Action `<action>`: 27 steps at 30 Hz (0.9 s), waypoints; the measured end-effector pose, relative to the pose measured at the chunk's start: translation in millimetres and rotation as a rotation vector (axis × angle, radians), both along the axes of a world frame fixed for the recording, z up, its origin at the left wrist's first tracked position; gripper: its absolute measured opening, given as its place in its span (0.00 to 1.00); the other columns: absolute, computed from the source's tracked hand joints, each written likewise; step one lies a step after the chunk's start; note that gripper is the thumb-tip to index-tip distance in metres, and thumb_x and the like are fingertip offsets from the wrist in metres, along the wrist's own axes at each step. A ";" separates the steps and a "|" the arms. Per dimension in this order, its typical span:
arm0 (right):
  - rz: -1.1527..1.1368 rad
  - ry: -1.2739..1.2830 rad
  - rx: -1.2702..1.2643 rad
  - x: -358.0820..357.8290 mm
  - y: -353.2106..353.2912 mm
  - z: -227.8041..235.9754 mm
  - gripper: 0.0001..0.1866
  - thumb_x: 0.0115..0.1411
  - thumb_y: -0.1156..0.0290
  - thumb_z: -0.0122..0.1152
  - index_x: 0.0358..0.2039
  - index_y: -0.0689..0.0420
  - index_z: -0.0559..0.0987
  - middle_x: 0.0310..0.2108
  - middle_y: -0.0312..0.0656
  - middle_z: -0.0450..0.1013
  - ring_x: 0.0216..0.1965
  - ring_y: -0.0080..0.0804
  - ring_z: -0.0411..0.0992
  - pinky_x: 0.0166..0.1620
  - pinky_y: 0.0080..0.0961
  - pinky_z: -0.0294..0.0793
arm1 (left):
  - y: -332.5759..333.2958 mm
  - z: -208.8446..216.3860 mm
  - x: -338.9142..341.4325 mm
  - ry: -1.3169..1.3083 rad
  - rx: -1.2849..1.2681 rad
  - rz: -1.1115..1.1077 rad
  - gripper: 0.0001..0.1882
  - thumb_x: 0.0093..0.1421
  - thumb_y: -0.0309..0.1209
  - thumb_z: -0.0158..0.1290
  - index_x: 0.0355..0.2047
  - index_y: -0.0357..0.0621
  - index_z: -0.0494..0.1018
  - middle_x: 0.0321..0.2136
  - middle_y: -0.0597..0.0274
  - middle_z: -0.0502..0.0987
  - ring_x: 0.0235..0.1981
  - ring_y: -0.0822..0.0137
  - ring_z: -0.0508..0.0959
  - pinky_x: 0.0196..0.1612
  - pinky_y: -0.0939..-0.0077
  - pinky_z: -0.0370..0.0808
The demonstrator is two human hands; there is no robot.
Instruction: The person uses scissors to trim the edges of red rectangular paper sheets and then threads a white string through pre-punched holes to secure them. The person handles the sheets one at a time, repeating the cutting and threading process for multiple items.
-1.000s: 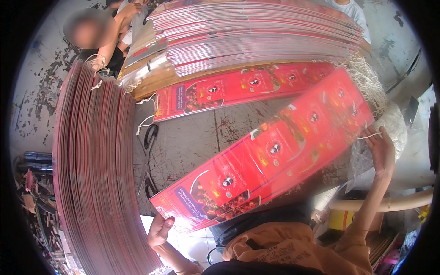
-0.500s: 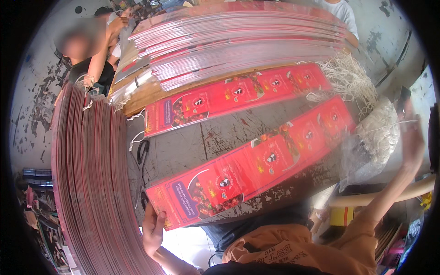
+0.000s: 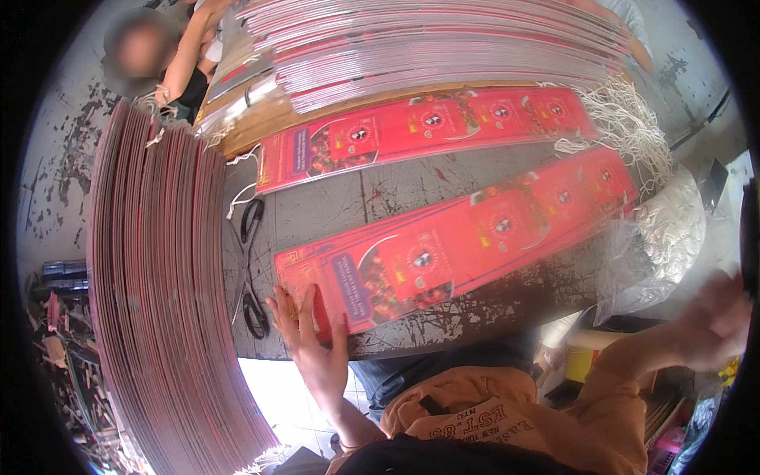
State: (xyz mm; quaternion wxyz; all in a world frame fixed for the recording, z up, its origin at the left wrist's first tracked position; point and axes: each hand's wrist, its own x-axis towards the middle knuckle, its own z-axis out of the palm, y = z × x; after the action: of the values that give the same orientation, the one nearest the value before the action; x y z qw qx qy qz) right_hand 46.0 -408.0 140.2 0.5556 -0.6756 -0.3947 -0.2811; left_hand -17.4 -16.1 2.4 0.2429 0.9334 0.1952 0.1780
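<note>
Flaking grey paint mottles the wall behind us, and the scratched desk is hemmed in by stock: a tall stack of thin boards along its left edge, a glossy pile of strips beyond its far edge. Across that pile I can see a co-worker's arm at the upper left.

From the head view, the near red strip lies aslant, one end by the desk's near left part, the other reaching up toward the right edge. Its left hand neighbour has the fingers spread over that lower left end, not closed around it; how hard it bears down I can't tell. Out past the right edge, the right hand is a blur, and whether it grasps anything I can't say. A far red strip lies along the far edge, white cords heaped beside its right end, a clear bag lower down.

To my mind, steadying this well calls for flat, light fingers, since glossy film would likely slide or crease under a hard pinch. I'd mind the scissors just left of those fingers, too.
</note>
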 end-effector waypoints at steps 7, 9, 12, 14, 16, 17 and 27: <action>-0.471 0.495 -0.579 55.8 105.5 -92.8 0.12 0.58 0.70 0.48 0.43 0.55 0.70 0.17 0.44 0.69 0.19 0.33 0.70 0.24 0.26 0.66 | -12.6 8.3 -15.1 0.053 0.265 0.199 0.36 0.44 0.36 0.61 0.53 0.40 0.61 0.47 0.45 0.58 0.48 0.49 0.63 0.49 0.53 0.59; -0.588 0.457 -0.723 58.4 97.7 -104.4 0.12 0.57 0.71 0.47 0.43 0.55 0.72 0.19 0.48 0.69 0.21 0.41 0.70 0.25 0.30 0.67 | -11.7 0.3 -21.8 0.036 0.268 0.232 0.35 0.45 0.35 0.59 0.54 0.43 0.61 0.42 0.49 0.60 0.41 0.54 0.66 0.45 0.61 0.64; -0.659 0.406 -0.833 56.4 80.7 -113.1 0.13 0.56 0.73 0.47 0.42 0.54 0.73 0.22 0.51 0.70 0.23 0.48 0.70 0.26 0.36 0.67 | -14.8 -1.8 -30.6 0.028 0.061 0.239 0.34 0.47 0.33 0.57 0.55 0.44 0.60 0.37 0.56 0.61 0.36 0.60 0.69 0.42 0.69 0.67; -0.724 0.432 -0.906 53.0 70.2 -114.5 0.14 0.56 0.74 0.47 0.42 0.53 0.73 0.24 0.52 0.71 0.25 0.50 0.70 0.27 0.37 0.67 | -18.0 0.2 -35.6 0.009 -0.132 0.205 0.34 0.49 0.33 0.56 0.56 0.40 0.58 0.37 0.57 0.61 0.36 0.62 0.70 0.42 0.71 0.67; -0.840 0.513 -1.013 50.8 61.6 -111.3 0.14 0.55 0.75 0.47 0.42 0.52 0.73 0.24 0.53 0.71 0.25 0.50 0.70 0.27 0.37 0.67 | -20.8 1.7 -39.5 -0.029 -0.307 0.151 0.33 0.51 0.33 0.54 0.56 0.35 0.56 0.40 0.56 0.63 0.37 0.64 0.70 0.43 0.72 0.67; -0.862 0.489 -1.018 50.5 60.9 -112.7 0.14 0.56 0.74 0.47 0.43 0.52 0.73 0.23 0.52 0.71 0.25 0.50 0.70 0.27 0.37 0.66 | -23.3 1.3 -37.8 -0.192 -0.512 0.133 0.34 0.51 0.35 0.54 0.56 0.33 0.56 0.41 0.53 0.65 0.40 0.64 0.70 0.45 0.72 0.66; -0.486 0.474 -0.480 19.5 170.2 -83.5 0.16 0.54 0.75 0.54 0.44 0.56 0.68 0.24 0.44 0.70 0.24 0.39 0.72 0.27 0.30 0.68 | -48.0 13.0 -24.6 -0.564 -1.185 0.106 0.36 0.54 0.37 0.50 0.57 0.29 0.49 0.48 0.49 0.65 0.48 0.65 0.66 0.52 0.72 0.60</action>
State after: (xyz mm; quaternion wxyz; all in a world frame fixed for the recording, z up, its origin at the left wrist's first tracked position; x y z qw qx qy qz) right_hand 65.5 -237.9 56.7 0.3753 -0.9055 -0.1391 -0.1407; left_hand -41.9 -64.1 15.4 0.7483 0.5485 0.2349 0.2898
